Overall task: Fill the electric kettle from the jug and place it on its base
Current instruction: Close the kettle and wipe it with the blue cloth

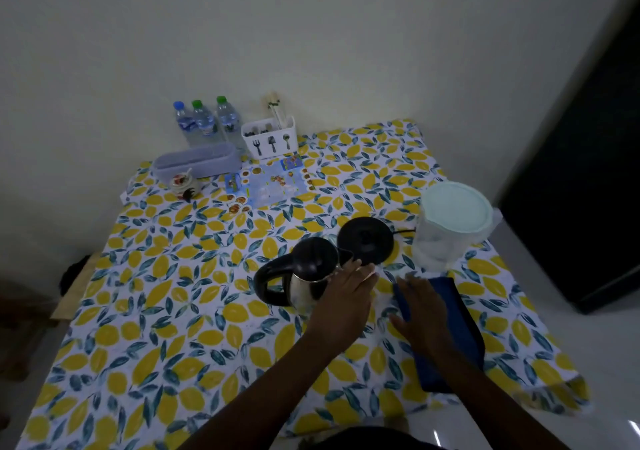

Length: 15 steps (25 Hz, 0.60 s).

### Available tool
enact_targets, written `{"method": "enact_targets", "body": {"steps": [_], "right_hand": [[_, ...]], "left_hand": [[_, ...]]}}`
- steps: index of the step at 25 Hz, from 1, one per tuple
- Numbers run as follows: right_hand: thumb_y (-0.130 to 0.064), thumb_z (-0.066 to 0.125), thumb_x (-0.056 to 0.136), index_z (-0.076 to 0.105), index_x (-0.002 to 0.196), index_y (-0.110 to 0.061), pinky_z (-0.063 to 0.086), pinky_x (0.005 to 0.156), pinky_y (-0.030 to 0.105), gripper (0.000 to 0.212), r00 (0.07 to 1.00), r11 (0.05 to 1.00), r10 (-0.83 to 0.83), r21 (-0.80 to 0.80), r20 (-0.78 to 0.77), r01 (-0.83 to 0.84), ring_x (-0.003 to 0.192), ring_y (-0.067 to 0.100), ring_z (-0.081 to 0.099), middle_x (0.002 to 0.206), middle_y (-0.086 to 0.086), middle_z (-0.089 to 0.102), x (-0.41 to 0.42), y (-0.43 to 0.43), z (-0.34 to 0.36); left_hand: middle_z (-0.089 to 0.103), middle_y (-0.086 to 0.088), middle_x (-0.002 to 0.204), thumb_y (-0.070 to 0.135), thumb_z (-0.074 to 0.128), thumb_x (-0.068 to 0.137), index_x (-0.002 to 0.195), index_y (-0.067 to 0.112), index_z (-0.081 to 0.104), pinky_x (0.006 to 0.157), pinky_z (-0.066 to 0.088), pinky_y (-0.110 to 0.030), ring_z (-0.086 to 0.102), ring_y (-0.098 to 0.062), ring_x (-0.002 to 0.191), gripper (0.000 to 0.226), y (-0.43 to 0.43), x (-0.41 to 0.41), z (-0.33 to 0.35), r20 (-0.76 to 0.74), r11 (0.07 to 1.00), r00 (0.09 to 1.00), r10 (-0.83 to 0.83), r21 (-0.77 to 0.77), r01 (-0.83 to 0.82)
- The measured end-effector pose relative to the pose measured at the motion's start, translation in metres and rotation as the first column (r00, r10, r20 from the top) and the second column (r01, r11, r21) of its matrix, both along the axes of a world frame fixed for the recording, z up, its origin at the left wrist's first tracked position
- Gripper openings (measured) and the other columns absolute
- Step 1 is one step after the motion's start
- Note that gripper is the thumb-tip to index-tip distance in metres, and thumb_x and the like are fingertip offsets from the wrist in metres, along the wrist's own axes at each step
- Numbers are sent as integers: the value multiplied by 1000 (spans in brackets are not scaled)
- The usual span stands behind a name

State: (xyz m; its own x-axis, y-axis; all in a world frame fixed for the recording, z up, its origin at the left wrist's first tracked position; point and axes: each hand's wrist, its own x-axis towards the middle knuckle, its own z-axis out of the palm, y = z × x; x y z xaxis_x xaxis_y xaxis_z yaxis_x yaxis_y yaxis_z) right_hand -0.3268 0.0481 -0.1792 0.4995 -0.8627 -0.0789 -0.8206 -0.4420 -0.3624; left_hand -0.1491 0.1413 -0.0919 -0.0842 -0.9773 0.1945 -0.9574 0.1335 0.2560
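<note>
The steel electric kettle [306, 273], with its black lid down and its black handle pointing left, stands on the lemon-print tablecloth [166, 311]. Its round black base [365, 240] lies just behind and to the right, cord trailing right. The translucent jug [450, 228], capped with a pale green lid, stands to the right of the base. My left hand [346, 297] rests flat against the kettle's right side near the spout, fingers spread. My right hand [424, 311] lies flat on a folded blue cloth [462, 314] in front of the jug.
At the back by the wall stand three water bottles [204, 120], a white cutlery holder [270, 138], a lavender container [197, 162], a small ceramic pot [185, 183] and a printed leaflet [266, 183]. The table's right edge runs close past the jug.
</note>
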Motion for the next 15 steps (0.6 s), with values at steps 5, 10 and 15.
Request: {"method": "enact_targets", "body": {"steps": [5,10,15], "right_hand": [[-82,27,75,4,146,-46,11,112,63,84,962,979,-99,147,-253,139,147,34,-5,162,2,-3,-52,-6,-38],[-57,48,87,24,145,-43,29,103,62,64,956,983,-146,72,-254,170,142,40,19,158,11,21,-55,-3,-52],[-17,70,81,59,124,-16,50,76,50,44,986,996,-90,-25,-139,87,102,47,52,128,23,56,-51,-26,-42]], "left_hand": [[35,-10,154,25,42,100,143,9,38,119,20,-44,23,-30,145,46,-6,-23,-45,-82,979,997,13,205,4],[41,-12,149,24,42,99,140,7,43,119,22,-43,27,-31,143,44,-13,-37,-71,-143,964,989,48,267,-8],[44,-11,147,22,45,99,139,8,45,118,25,-44,30,-29,142,42,-16,-39,-64,-225,975,968,113,212,-65]]}}
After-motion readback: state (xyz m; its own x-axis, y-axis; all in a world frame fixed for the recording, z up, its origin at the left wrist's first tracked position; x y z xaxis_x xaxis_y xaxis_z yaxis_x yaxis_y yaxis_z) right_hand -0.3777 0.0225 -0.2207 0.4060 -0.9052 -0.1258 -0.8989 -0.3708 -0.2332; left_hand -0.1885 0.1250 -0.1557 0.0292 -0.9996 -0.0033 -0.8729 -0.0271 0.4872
